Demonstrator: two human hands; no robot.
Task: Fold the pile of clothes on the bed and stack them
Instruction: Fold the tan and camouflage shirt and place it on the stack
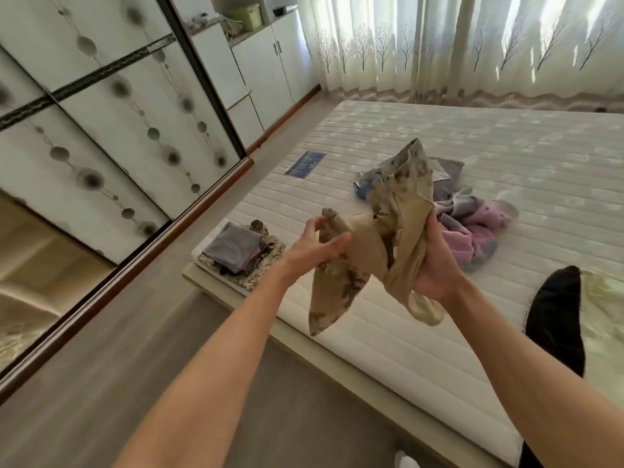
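Nearest, two bare forearms reach forward over the grey wooden floor (101,349) beside the bed. The left hand (315,246) pinches one end of a crumpled tan garment with a brown camouflage print (381,238), its thumb and fingers (312,228) curled onto the cloth. The right hand (435,265) grips the other bunched part, fingers wrapped round the fabric from behind; the garment hangs twisted between both hands, above the edge of the quilted white mattress (422,366). To the right, a dark-clad leg (557,319) rests on the mattress beside a pale yellow cloth (604,305). On the near left corner of the bed lies a small stack of folded clothes, a grey-lilac piece on top of a camouflage one (236,255). Farther on, behind the held garment, sits a loose pile of unfolded clothes in pink, lilac, blue and grey (472,228). Beyond stand a sliding wardrobe with spotted white doors (111,123), white cabinets (266,72) and pale curtains printed with bare trees (472,45).
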